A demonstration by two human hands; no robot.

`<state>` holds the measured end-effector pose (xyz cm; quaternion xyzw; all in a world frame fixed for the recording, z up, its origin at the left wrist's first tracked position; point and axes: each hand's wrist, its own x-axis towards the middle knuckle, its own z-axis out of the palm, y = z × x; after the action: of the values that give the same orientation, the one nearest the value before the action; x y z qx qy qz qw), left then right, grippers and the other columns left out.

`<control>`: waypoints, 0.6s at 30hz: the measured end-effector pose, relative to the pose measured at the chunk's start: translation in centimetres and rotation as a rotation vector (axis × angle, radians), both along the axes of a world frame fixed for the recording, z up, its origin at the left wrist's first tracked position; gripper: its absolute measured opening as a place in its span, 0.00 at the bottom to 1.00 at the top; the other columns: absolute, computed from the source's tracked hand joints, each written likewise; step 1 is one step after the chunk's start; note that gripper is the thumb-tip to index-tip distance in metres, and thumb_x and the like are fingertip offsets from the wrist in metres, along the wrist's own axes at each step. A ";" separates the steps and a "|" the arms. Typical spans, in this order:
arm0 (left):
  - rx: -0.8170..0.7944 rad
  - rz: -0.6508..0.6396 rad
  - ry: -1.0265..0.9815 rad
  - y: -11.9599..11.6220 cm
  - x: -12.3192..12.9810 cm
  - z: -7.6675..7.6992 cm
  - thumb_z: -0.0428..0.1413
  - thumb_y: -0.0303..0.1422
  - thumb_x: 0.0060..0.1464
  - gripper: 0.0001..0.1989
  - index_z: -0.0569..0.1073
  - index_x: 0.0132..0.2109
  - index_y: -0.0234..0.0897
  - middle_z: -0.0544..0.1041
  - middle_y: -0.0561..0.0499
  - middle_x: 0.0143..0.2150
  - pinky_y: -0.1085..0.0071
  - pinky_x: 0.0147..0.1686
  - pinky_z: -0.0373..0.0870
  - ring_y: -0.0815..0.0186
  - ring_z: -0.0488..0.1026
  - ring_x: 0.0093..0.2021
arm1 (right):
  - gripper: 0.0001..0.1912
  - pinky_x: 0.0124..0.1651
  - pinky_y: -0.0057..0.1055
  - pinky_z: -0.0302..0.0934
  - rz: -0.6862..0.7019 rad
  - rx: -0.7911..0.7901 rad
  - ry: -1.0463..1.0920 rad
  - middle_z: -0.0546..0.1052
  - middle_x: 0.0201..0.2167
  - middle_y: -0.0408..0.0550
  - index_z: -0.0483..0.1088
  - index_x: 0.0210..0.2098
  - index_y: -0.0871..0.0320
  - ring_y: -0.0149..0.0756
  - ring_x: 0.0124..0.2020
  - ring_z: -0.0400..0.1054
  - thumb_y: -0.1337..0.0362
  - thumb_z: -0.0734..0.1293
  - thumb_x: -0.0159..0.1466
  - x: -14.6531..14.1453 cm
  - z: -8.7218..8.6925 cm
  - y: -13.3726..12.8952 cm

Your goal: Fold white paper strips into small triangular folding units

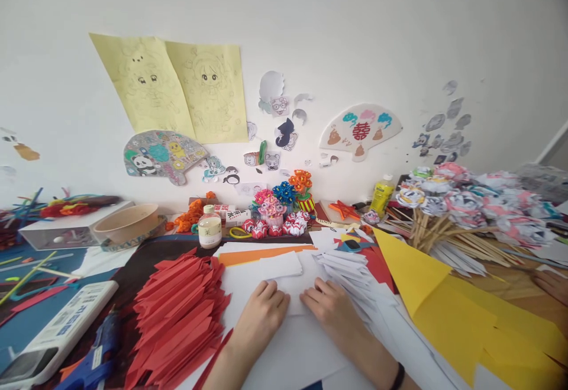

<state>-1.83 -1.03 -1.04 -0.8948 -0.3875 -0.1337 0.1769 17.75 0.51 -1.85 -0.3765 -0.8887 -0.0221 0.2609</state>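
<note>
My left hand (265, 308) rests on white sheets with its fingers curled, gripping the left side of a piece of white paper (294, 290). Opposite it, my right hand (331, 307) has its fingers bent and closed at the same paper's right side. The fingertips are partly hidden beneath the knuckles. A small stack of white slips (280, 266) lies just beyond my left hand. Folded white paper strips (348, 274) are piled beside my right hand. To the left of my left hand is a large heap of folded red paper strips (180, 313).
A blue glue gun (95, 354) and a white boxed device (66, 331) lie at left. A bottle (209, 228) and small craft flowers (271, 203) stand behind. Yellow paper (461, 313) and paper flowers on sticks (465, 200) spread right. Another person's hand (550, 283) shows at the right edge.
</note>
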 end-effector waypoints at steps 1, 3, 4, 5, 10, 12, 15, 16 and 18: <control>0.001 0.005 -0.004 0.0 0.0 0.1 0.46 0.26 0.62 0.10 0.70 0.36 0.36 0.71 0.49 0.28 0.64 0.32 0.56 0.60 0.64 0.33 | 0.14 0.31 0.36 0.50 -0.002 -0.007 -0.029 0.74 0.27 0.45 0.69 0.29 0.54 0.41 0.33 0.64 0.79 0.59 0.62 0.0 0.2 -0.1; -0.002 0.018 -0.002 -0.1 -0.1 0.2 0.46 0.26 0.62 0.09 0.70 0.37 0.36 0.72 0.49 0.29 0.64 0.33 0.56 0.60 0.65 0.34 | 0.15 0.32 0.37 0.50 -0.009 -0.006 -0.109 0.74 0.27 0.46 0.68 0.29 0.54 0.41 0.32 0.63 0.80 0.59 0.61 -0.1 0.6 -0.4; -0.009 0.027 -0.001 -0.1 -0.2 0.3 0.47 0.26 0.62 0.08 0.70 0.37 0.36 0.73 0.49 0.29 0.64 0.34 0.56 0.60 0.65 0.35 | 0.16 0.32 0.37 0.50 -0.018 -0.013 -0.127 0.74 0.26 0.46 0.68 0.28 0.54 0.41 0.32 0.63 0.81 0.58 0.60 -0.1 0.8 -0.4; -0.022 0.037 -0.002 -0.1 -0.3 0.4 0.48 0.27 0.62 0.07 0.71 0.38 0.37 0.73 0.49 0.29 0.63 0.35 0.55 0.60 0.65 0.35 | 0.16 0.32 0.37 0.49 -0.025 -0.021 -0.139 0.74 0.27 0.46 0.68 0.28 0.54 0.41 0.32 0.63 0.82 0.58 0.59 -0.1 0.9 -0.5; -0.097 0.071 -0.076 -0.1 -1.2 0.8 0.51 0.28 0.60 0.06 0.72 0.41 0.42 0.76 0.52 0.30 0.62 0.38 0.53 0.60 0.65 0.37 | 0.21 0.35 0.35 0.49 -0.047 -0.079 -0.109 0.75 0.29 0.43 0.70 0.34 0.54 0.39 0.35 0.64 0.84 0.57 0.53 0.4 1.0 -0.6; -0.123 0.069 -0.106 -0.1 -1.4 0.9 0.51 0.24 0.58 0.09 0.72 0.41 0.43 0.76 0.52 0.30 0.62 0.38 0.52 0.61 0.65 0.37 | 0.23 0.35 0.34 0.49 -0.050 -0.094 -0.091 0.75 0.29 0.41 0.70 0.35 0.53 0.38 0.35 0.64 0.84 0.58 0.52 0.7 0.8 -0.6; -0.160 0.067 -0.123 -0.3 -1.5 1.1 0.52 0.19 0.52 0.14 0.73 0.41 0.43 0.76 0.51 0.29 0.61 0.39 0.52 0.60 0.66 0.37 | 0.23 0.35 0.33 0.49 -0.049 -0.086 -0.087 0.75 0.29 0.40 0.71 0.36 0.52 0.37 0.35 0.64 0.84 0.59 0.50 0.7 0.5 -0.7; -0.164 0.072 -0.130 -0.5 -1.4 1.1 0.52 0.19 0.51 0.15 0.73 0.41 0.43 0.76 0.50 0.28 0.60 0.40 0.52 0.60 0.66 0.37 | 0.22 0.35 0.32 0.49 -0.048 -0.082 -0.087 0.75 0.30 0.40 0.71 0.35 0.52 0.37 0.35 0.64 0.83 0.59 0.50 0.7 0.4 -0.7; -0.160 0.104 -0.169 -0.7 -1.2 1.0 0.52 0.23 0.51 0.12 0.73 0.41 0.41 0.76 0.49 0.27 0.59 0.41 0.53 0.59 0.67 0.36 | 0.22 0.35 0.32 0.50 -0.046 -0.083 -0.080 0.75 0.30 0.41 0.71 0.35 0.53 0.37 0.35 0.64 0.83 0.59 0.49 0.5 0.3 -0.9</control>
<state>-2.98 -1.70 -0.03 -0.8704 -0.4563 -0.1678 0.0782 18.30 -0.36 -1.52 -0.4061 -0.8896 -0.0063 0.2089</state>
